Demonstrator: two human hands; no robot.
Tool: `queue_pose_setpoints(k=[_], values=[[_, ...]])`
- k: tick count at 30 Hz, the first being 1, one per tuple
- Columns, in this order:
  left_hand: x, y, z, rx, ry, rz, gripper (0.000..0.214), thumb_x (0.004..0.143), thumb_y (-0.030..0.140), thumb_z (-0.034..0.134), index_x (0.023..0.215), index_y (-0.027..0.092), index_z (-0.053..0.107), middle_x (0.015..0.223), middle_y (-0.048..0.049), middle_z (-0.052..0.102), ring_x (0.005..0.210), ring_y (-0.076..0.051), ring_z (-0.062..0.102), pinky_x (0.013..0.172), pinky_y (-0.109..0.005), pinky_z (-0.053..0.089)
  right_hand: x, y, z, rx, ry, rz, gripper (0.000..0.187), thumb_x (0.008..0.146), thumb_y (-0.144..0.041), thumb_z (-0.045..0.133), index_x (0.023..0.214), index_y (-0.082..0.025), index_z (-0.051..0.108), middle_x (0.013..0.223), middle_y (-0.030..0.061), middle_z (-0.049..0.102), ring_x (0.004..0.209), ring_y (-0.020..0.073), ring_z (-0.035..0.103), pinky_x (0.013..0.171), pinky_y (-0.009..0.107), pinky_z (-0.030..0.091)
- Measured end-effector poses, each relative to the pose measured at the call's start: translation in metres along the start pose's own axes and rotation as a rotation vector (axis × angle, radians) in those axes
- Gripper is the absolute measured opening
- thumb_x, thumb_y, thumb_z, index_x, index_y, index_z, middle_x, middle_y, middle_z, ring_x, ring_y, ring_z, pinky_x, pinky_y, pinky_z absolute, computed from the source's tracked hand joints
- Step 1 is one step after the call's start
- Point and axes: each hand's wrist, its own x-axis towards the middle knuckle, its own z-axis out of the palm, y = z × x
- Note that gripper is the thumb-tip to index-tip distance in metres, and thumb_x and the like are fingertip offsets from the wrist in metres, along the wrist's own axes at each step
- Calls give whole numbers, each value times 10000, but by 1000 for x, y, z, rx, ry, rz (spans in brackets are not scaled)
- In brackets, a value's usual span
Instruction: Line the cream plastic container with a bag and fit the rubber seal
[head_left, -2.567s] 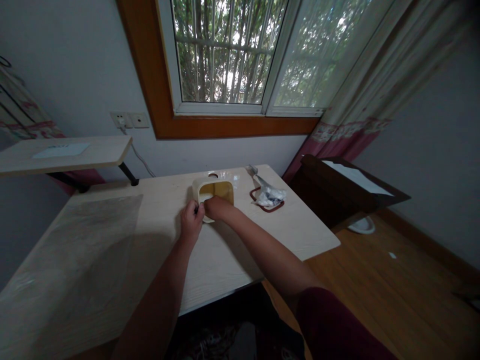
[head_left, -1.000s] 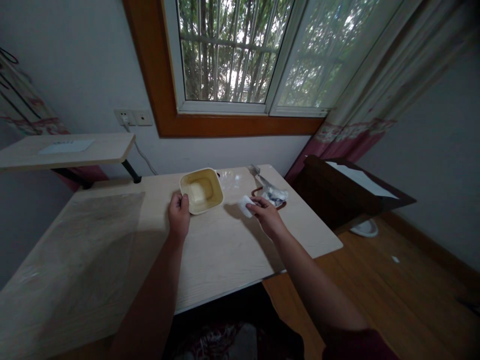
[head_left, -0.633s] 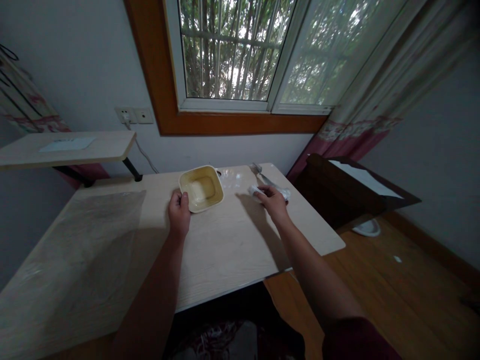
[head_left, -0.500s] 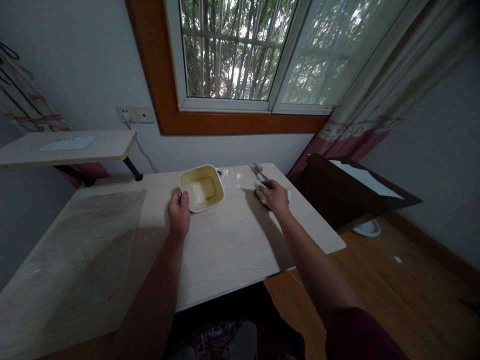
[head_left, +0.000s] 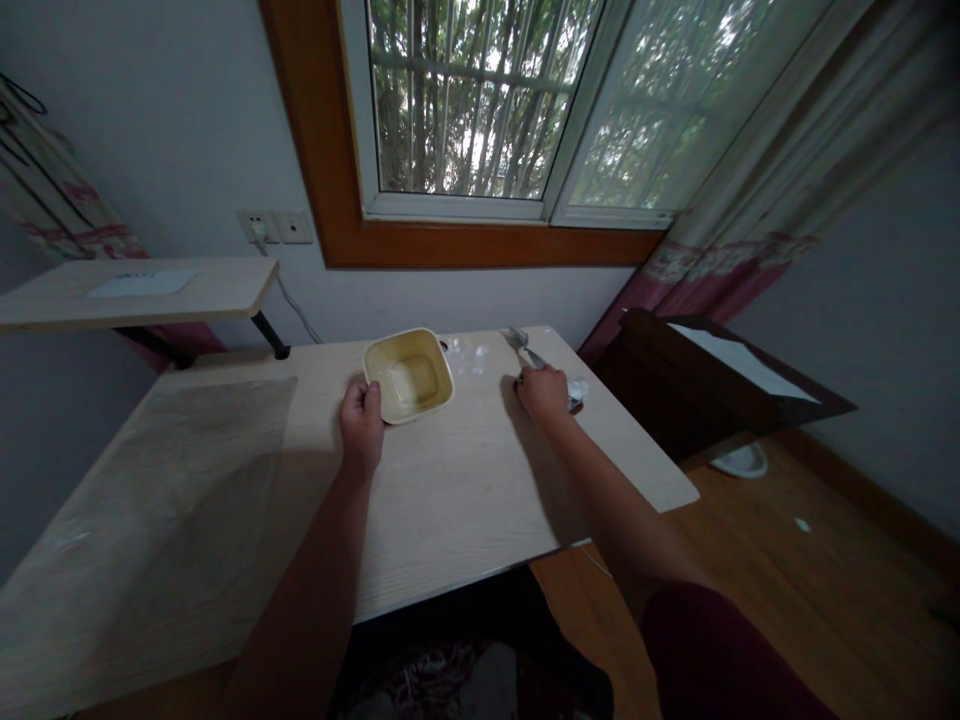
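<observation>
A square yellow bowl (head_left: 409,374) stands on the pale wooden table (head_left: 450,500). My left hand (head_left: 362,428) grips its near left corner, thumb on the rim. My right hand (head_left: 543,391) lies over the small dark-rimmed dish and crumpled white tissues (head_left: 577,389) at the table's right side; its fingers are curled down and mostly hidden. A metal fork (head_left: 523,346) lies just beyond this hand.
A clear lid (head_left: 471,354) lies behind the bowl. A side shelf (head_left: 135,290) juts out at the left. A dark wooden cabinet (head_left: 712,385) stands right of the table, with a window and curtain behind it. A translucent mat (head_left: 172,480) covers the table's left part.
My right hand left the bowl with a white tissue, carried it right and lowered it onto the dish. My left hand has kept hold of the bowl.
</observation>
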Motion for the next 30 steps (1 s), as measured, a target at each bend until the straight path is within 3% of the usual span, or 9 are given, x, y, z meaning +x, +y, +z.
queue_pose_setpoints(k=[6,13,16,19,24,30], values=[[1,1,-1,13,-6,29,307,906,395,552,695,221,412,644,36,411,610,-123,408,564,-218,356,-5,-5,-6,47,-61,41,455,1011,-322,383,1115,-67,745,1054,257,733,1018,326,687,931,406,451],[3,1,-3,10,-7,37,309,910,385,555,688,222,416,639,34,407,614,-126,409,564,-219,359,-14,-11,-9,46,-149,-3,416,1008,-247,378,1097,-81,749,1056,245,740,985,327,723,834,385,505],[4,4,-3,14,-9,35,315,904,392,561,681,220,420,638,33,409,615,-125,410,563,-219,365,-17,-13,-13,44,-128,7,399,1009,-247,397,1084,-68,747,1032,242,742,976,306,721,857,364,496],[5,8,-4,11,-8,15,336,889,425,574,674,220,417,631,38,406,597,-118,410,543,-214,363,-23,-16,-17,77,-9,-57,351,984,-229,438,1094,-73,734,1087,227,737,1065,300,675,943,373,464],[8,15,-6,-29,-31,-87,343,864,461,598,687,222,427,597,55,406,521,-103,418,459,-200,347,-37,-35,-12,407,156,-294,414,921,-200,510,1304,-107,639,1277,158,690,1204,285,591,1075,415,417],[21,19,-14,-106,-77,-184,319,849,455,610,689,214,474,582,54,436,460,-91,416,389,-197,312,-61,-74,0,878,101,-462,612,885,-230,565,1485,-150,472,1478,157,544,1345,265,511,1114,442,428]])
